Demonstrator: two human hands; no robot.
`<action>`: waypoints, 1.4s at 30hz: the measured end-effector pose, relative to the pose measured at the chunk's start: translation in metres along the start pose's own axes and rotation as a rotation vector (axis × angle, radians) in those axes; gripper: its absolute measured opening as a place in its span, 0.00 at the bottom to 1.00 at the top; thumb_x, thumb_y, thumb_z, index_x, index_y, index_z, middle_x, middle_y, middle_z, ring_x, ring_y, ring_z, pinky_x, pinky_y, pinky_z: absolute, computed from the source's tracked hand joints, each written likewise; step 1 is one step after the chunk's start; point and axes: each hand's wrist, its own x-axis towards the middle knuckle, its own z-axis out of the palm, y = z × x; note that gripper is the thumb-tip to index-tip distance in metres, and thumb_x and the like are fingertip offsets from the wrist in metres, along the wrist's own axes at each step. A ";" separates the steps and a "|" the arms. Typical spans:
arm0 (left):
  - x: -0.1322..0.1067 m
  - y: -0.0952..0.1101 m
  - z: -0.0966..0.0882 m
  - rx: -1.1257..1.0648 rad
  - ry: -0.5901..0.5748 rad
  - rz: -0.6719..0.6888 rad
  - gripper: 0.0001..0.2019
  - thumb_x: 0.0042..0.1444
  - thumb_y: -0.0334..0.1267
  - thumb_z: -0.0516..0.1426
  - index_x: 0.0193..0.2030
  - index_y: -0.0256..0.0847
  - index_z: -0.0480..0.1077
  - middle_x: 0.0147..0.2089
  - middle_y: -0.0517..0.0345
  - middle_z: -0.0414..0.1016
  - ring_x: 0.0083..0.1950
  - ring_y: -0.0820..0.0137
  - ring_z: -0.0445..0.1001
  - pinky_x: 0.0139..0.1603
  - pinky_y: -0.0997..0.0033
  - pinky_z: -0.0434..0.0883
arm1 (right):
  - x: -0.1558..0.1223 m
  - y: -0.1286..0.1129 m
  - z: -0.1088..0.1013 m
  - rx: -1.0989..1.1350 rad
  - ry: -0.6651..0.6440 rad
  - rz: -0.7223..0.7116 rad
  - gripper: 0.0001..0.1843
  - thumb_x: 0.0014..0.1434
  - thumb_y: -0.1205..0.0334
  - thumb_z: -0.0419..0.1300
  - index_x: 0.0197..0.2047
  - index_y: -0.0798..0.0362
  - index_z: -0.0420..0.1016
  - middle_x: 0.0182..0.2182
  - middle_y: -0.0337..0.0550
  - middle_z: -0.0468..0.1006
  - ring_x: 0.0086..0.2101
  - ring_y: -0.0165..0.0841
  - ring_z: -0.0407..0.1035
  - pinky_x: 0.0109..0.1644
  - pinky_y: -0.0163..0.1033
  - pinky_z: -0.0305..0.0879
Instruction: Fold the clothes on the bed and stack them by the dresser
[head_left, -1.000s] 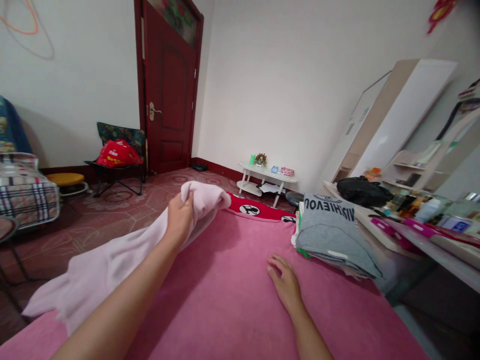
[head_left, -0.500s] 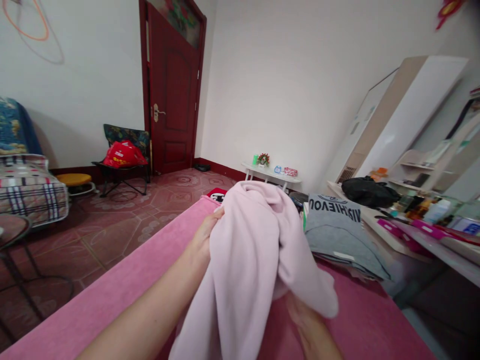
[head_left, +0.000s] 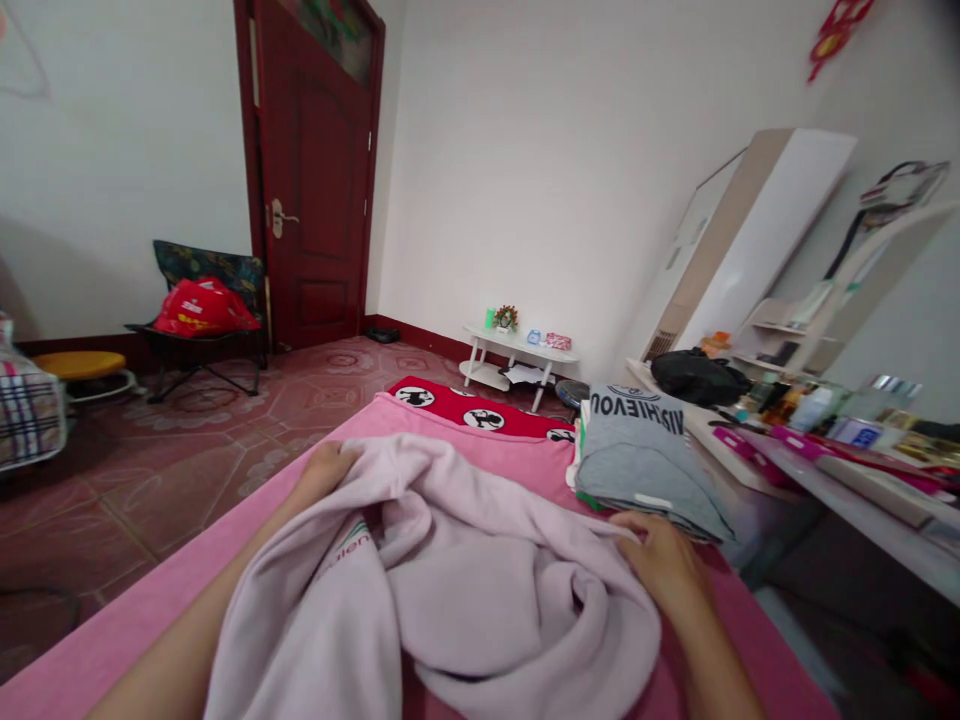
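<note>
A pale pink sweatshirt (head_left: pixel 465 590) lies loosely bunched over the pink bed cover (head_left: pixel 525 460), with small printed lettering on its left part. My left hand (head_left: pixel 327 468) is closed on its far left edge. On the far right edge my right hand (head_left: pixel 660 556) grips the cloth between thumb and fingers. The sweatshirt sags in folds between both hands, and its near end runs out of view at the bottom. Just beyond my right hand sits a stack of folded clothes with a grey printed shirt (head_left: pixel 637 450) on top.
A red cloth with white round prints (head_left: pixel 484 417) covers the bed's far end. To the right stands a dressing table (head_left: pixel 750 460) with a black bag (head_left: pixel 697 378) and bottles. Against the far wall is a low white table (head_left: pixel 517 347). A folding chair (head_left: pixel 210 262) holds a red bag (head_left: pixel 206 308).
The sweatshirt came down from a raised bunch and spread wider across the bed. My hands moved apart; the right one emerged from under the cloth to its far right edge. The view shifted right.
</note>
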 end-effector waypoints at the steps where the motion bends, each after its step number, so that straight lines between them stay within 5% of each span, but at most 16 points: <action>1: 0.001 -0.004 0.002 0.036 0.028 -0.012 0.19 0.47 0.41 0.56 0.43 0.30 0.71 0.34 0.44 0.76 0.41 0.50 0.76 0.43 0.54 0.71 | 0.000 -0.002 0.006 -0.094 -0.007 -0.028 0.11 0.47 0.57 0.57 0.31 0.48 0.79 0.33 0.45 0.80 0.34 0.40 0.73 0.39 0.41 0.66; 5: -0.007 0.008 0.021 0.066 0.178 0.234 0.28 0.55 0.47 0.51 0.60 0.33 0.62 0.58 0.39 0.65 0.58 0.55 0.66 0.58 0.54 0.64 | -0.014 -0.022 0.045 -0.222 -0.032 -0.113 0.21 0.53 0.48 0.54 0.45 0.49 0.76 0.46 0.48 0.76 0.42 0.40 0.71 0.45 0.41 0.65; 7: -0.021 0.023 0.039 0.058 0.006 0.479 0.27 0.59 0.49 0.49 0.61 0.38 0.61 0.61 0.45 0.65 0.61 0.59 0.64 0.61 0.57 0.61 | -0.027 -0.038 0.069 -0.302 -0.100 -0.155 0.25 0.52 0.48 0.56 0.50 0.51 0.74 0.51 0.50 0.72 0.46 0.43 0.69 0.48 0.43 0.64; 9: -0.042 0.034 0.058 0.135 -0.302 0.675 0.25 0.59 0.50 0.49 0.60 0.41 0.64 0.60 0.48 0.66 0.63 0.59 0.62 0.63 0.57 0.58 | -0.040 -0.053 0.089 -0.415 -0.126 -0.192 0.25 0.51 0.53 0.59 0.51 0.53 0.73 0.54 0.52 0.70 0.51 0.48 0.64 0.50 0.46 0.63; 12: -0.066 0.037 0.080 0.354 -0.428 0.809 0.24 0.59 0.51 0.51 0.60 0.45 0.65 0.64 0.48 0.63 0.67 0.55 0.54 0.65 0.49 0.53 | -0.051 -0.065 0.101 -0.509 -0.108 -0.224 0.24 0.51 0.58 0.59 0.52 0.53 0.72 0.54 0.51 0.70 0.53 0.50 0.61 0.52 0.47 0.61; 19: -0.064 0.028 0.083 0.371 -0.369 0.868 0.22 0.63 0.49 0.47 0.60 0.43 0.65 0.62 0.50 0.66 0.65 0.62 0.58 0.67 0.55 0.52 | -0.046 -0.052 0.093 -0.420 -0.112 -0.244 0.21 0.54 0.56 0.57 0.52 0.52 0.71 0.52 0.47 0.70 0.50 0.45 0.61 0.54 0.43 0.59; 42: -0.062 0.027 0.085 0.383 -0.370 0.876 0.23 0.64 0.51 0.46 0.60 0.44 0.65 0.62 0.51 0.66 0.65 0.61 0.58 0.67 0.54 0.53 | -0.048 -0.053 0.092 -0.396 -0.089 -0.241 0.21 0.55 0.57 0.56 0.52 0.52 0.71 0.52 0.46 0.70 0.50 0.41 0.62 0.53 0.40 0.57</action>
